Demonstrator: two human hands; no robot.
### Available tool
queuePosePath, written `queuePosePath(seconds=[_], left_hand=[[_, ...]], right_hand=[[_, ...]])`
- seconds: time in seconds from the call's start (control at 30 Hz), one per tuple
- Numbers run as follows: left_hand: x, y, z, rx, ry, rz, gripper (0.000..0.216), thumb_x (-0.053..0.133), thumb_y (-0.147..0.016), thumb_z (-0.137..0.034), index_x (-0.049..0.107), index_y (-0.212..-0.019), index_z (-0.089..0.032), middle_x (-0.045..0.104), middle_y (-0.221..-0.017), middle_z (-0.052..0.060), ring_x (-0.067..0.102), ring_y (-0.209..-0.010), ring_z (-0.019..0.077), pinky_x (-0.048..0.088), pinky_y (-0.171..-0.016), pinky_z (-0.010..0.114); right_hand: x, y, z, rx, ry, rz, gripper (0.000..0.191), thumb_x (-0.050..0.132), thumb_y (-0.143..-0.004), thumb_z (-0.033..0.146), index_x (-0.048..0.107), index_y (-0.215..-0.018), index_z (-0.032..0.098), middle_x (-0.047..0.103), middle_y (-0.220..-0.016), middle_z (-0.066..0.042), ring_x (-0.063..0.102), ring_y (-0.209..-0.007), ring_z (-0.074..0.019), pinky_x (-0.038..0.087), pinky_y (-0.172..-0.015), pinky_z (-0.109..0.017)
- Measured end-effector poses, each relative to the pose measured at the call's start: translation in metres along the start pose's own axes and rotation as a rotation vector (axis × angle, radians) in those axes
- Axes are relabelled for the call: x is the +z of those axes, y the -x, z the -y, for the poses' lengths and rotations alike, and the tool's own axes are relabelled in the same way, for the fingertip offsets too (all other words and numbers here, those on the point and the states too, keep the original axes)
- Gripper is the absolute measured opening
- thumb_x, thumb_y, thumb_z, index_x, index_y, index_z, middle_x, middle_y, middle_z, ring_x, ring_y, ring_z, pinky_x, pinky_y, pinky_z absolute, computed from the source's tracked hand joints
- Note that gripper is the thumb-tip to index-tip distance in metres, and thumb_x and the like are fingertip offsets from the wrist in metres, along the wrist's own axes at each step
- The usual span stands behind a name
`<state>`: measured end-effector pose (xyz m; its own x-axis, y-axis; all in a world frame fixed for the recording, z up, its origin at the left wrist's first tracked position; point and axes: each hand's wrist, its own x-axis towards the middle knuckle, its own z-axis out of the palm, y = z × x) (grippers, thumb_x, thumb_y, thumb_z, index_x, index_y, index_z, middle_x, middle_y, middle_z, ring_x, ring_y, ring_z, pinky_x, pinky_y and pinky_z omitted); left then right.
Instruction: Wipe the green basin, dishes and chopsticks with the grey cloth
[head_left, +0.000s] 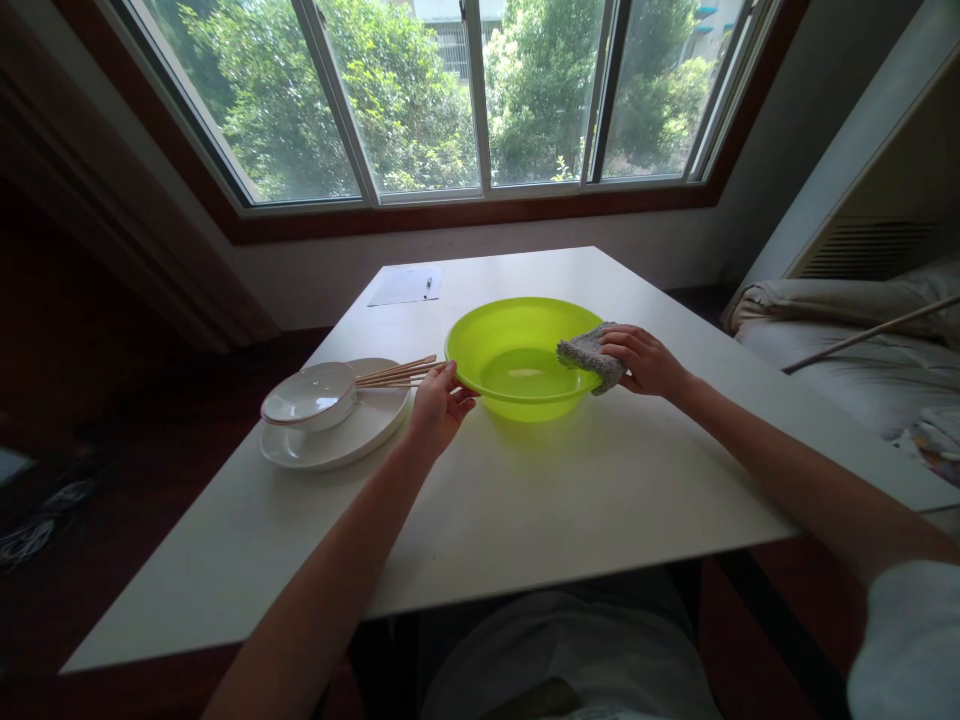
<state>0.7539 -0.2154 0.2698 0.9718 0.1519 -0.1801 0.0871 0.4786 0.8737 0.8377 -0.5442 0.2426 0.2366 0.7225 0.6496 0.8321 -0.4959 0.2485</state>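
Observation:
A bright yellow-green plastic basin [517, 389] stands on the white table. My left hand [441, 402] grips the basin's left rim, fingers closed around it. On the right rim, my right hand [645, 358] holds a grey cleaning cloth [589, 352], which is draped over the edge and partly inside the basin. Left of my left hand lies a white plate [330, 455] with a white bowl [311, 395] on it. Several wooden chopsticks [394, 374] extend from the bowl's side toward my left hand; their far ends pass behind its fingers.
The white table [570, 520] narrows away toward the window. At its back left lies a sheet of paper [397, 286] with a pen [427, 287] on it. To the right is a light-coloured sofa [840, 325] with a thin stick [870, 336] across it.

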Motion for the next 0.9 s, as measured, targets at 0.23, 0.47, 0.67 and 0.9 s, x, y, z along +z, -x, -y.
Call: queuePosePath(seconds=[0.23, 0.47, 0.67, 0.9], left_hand=[[-0.008, -0.007, 0.004, 0.214, -0.172, -0.167, 0.008, 0.050, -0.082, -0.024, 0.045, -0.088, -0.020, 0.049, -0.068, -0.006, 0.052, -0.038, 0.0063, 0.035, -0.037, 0.017], [-0.009, 0.003, 0.008, 0.793, -0.715, -0.041, 0.006, 0.059, -0.078, -0.024, 0.059, -0.076, -0.019, 0.054, -0.083, 0.001, 0.051, -0.055, 0.0068, 0.038, -0.047, 0.019], [-0.013, 0.010, 0.003, 1.300, -1.272, 0.212, 0.008, 0.059, -0.082, -0.025, 0.066, -0.082, -0.020, 0.062, -0.086, 0.006, 0.055, -0.082, 0.0181, 0.045, -0.072, 0.030], [-0.014, 0.003, 0.004, 1.375, -1.261, 0.422, 0.010, 0.054, -0.086, -0.021, 0.062, -0.091, -0.017, 0.065, -0.086, 0.007, 0.058, -0.081, 0.0171, 0.047, -0.078, 0.033]], right_hand=[[-0.010, -0.015, 0.030, -0.027, 0.058, 0.009, 0.033, 0.047, -0.088, 0.048, 0.059, -0.101, 0.020, 0.063, -0.095, -0.011, 0.055, -0.092, -0.0245, 0.043, -0.082, -0.041], [-0.015, -0.046, 0.073, 0.038, 0.104, 0.044, 0.034, 0.051, -0.087, 0.044, 0.061, -0.103, 0.017, 0.065, -0.090, -0.009, 0.053, -0.084, -0.0229, 0.037, -0.077, -0.036], [-0.021, -0.069, 0.109, 0.181, 0.136, 0.180, 0.042, 0.048, -0.089, 0.043, 0.055, -0.121, 0.017, 0.066, -0.094, -0.010, 0.054, -0.086, -0.0245, 0.035, -0.078, -0.036], [-0.012, -0.085, 0.133, 0.225, 0.101, 0.164, 0.032, 0.044, -0.093, 0.031, 0.055, -0.117, 0.012, 0.066, -0.107, -0.012, 0.057, -0.091, -0.0238, 0.036, -0.080, -0.036]])
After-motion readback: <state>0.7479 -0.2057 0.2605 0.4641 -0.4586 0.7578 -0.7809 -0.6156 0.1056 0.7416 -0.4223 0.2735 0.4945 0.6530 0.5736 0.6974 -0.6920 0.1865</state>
